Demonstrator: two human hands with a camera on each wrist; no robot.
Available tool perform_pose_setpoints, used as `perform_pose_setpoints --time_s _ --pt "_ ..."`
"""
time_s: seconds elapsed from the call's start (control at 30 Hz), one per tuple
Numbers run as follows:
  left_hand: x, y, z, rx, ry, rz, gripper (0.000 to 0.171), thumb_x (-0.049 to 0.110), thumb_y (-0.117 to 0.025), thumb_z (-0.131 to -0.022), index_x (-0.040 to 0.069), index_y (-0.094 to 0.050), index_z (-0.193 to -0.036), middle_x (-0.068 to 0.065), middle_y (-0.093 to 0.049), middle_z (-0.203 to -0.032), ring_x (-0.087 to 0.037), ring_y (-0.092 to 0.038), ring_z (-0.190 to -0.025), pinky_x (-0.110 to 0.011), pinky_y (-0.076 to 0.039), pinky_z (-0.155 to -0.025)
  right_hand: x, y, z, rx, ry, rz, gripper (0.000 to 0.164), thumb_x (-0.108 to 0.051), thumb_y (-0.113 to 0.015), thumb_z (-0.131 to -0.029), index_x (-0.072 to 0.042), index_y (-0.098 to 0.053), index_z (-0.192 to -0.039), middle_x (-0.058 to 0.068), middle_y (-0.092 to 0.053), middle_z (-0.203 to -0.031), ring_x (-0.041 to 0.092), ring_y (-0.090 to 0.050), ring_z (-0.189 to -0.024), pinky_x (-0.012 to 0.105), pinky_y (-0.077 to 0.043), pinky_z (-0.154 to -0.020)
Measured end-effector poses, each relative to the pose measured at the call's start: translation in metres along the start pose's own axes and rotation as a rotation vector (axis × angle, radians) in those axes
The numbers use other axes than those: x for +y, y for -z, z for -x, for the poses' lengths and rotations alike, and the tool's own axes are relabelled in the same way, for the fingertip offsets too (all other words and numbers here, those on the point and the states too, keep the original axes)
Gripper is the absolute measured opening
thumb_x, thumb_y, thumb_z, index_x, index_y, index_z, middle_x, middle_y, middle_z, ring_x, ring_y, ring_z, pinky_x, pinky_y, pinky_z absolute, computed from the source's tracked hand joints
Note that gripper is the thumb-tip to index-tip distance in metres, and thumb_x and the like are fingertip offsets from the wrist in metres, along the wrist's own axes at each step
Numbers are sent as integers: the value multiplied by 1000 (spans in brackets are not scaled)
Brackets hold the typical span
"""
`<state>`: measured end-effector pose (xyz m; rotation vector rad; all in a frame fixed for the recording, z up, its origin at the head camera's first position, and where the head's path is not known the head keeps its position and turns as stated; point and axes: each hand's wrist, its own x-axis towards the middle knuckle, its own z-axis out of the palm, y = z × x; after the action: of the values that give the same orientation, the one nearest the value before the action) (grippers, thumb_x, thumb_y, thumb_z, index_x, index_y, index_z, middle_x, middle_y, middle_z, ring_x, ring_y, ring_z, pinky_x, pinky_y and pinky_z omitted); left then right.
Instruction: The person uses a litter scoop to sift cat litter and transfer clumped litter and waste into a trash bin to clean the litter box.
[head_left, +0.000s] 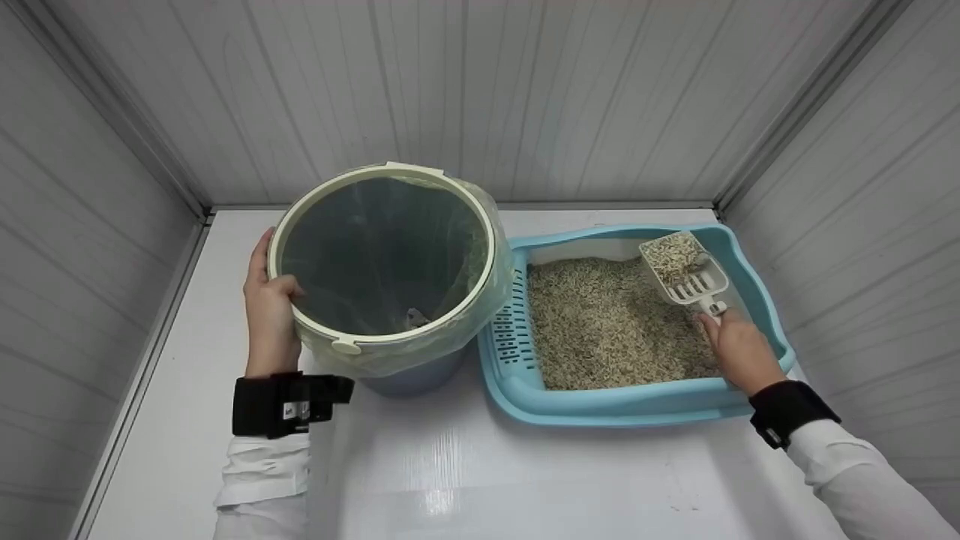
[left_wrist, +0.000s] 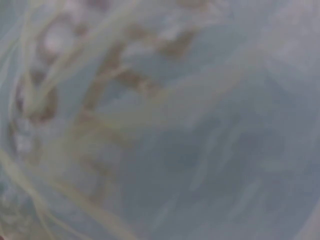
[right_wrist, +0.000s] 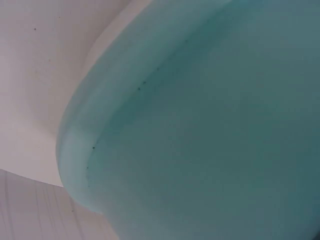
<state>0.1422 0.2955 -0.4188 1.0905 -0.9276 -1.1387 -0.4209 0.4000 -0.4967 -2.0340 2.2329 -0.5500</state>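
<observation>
My left hand (head_left: 271,311) grips the near left rim of a round trash can (head_left: 420,379), its thumb over the edge. A thin yellowish bag (head_left: 480,322) lines the can and hangs over its outside; a small pale scrap (head_left: 416,319) lies inside. In my right hand (head_left: 744,349) is the handle of a white slotted litter scoop (head_left: 697,289), loaded with litter at its far end. The scoop is over the right side of a blue litter box (head_left: 600,405), which holds beige granular litter (head_left: 607,322). The left wrist view shows only blurred bag film (left_wrist: 225,150).
Both containers stand side by side on a white table (head_left: 480,487), the can's bag against the box's slotted left end. Grey panel walls (head_left: 465,97) close in the back and sides. In the right wrist view the blue box wall (right_wrist: 200,140) fills most of the picture.
</observation>
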Motion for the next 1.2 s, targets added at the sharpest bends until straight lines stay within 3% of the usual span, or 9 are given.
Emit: perform_pose_setpoints --time_s 0.2,0.43,1.0,1.2 --pt "1 0 1 1 3 -4 82 -16 -26 -68 23 -26 -140 4 -21 -146 -12 -15 -135 -41 -14 -109 -2 4 0 46 -21 -27 39 -31 -34 -96 7 -40 -86 11 -39 -54 24 -41 -41 36 -31 -40" --pt "1 0 1 -2 12 -27 83 -15 -26 -68 26 -26 -140 6 -20 -145 -13 -15 -135 -41 -16 -109 -8 10 -4 97 -14 -50 40 -29 -33 -96 9 -39 -86 10 -38 -53 22 -38 -37 33 -29 -35" --pt "2 0 1 -2 9 -11 83 -16 -26 -67 25 -27 -139 6 -22 -144 -11 -17 -134 -40 -17 -109 -22 19 -15 136 -101 -139 49 -38 -26 -96 8 -41 -90 13 -40 -61 33 -46 -53 45 -36 -50" --pt "0 0 1 1 11 -4 83 -16 -26 -67 26 -28 -139 6 -22 -144 -12 -17 -134 -40 -18 -108 -22 22 -17 94 -98 -113 49 -38 -26 -95 8 -40 -89 13 -40 -61 31 -46 -52 42 -35 -47"
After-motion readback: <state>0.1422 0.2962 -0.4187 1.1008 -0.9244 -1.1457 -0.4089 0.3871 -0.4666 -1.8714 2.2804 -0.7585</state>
